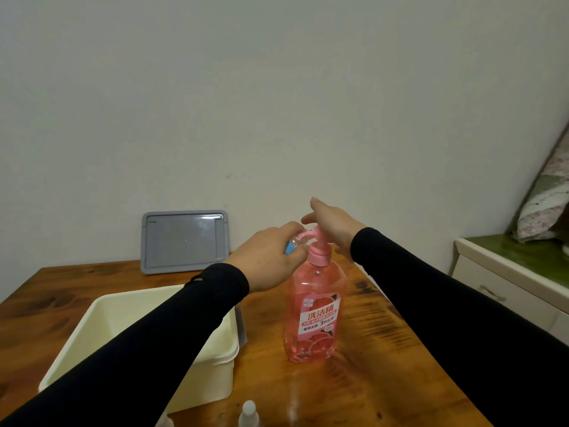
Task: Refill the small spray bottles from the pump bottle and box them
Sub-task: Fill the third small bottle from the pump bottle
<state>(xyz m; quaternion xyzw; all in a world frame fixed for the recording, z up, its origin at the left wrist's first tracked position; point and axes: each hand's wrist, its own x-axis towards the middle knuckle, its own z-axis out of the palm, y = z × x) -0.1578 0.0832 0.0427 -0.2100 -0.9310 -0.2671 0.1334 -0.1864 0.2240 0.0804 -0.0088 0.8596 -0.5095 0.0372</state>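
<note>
The left hand [271, 257] fingers grasp a small spray bottle [78, 241] at the nozzle of the pump bottle [314, 306]. The right hand [331, 224] rests on the pump head, fingers straight and released.

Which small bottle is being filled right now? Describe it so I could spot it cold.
On the wooden table stands a pink pump bottle. At its spout, the left hand grips a small clear bottle. Unlike the white-capped bottle at the table's near edge, it has a blue label and is held tilted.

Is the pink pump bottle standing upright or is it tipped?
Upright. The pump bottle stands on its base on the table, label facing the camera, with the right hand resting on its pump head.
</note>
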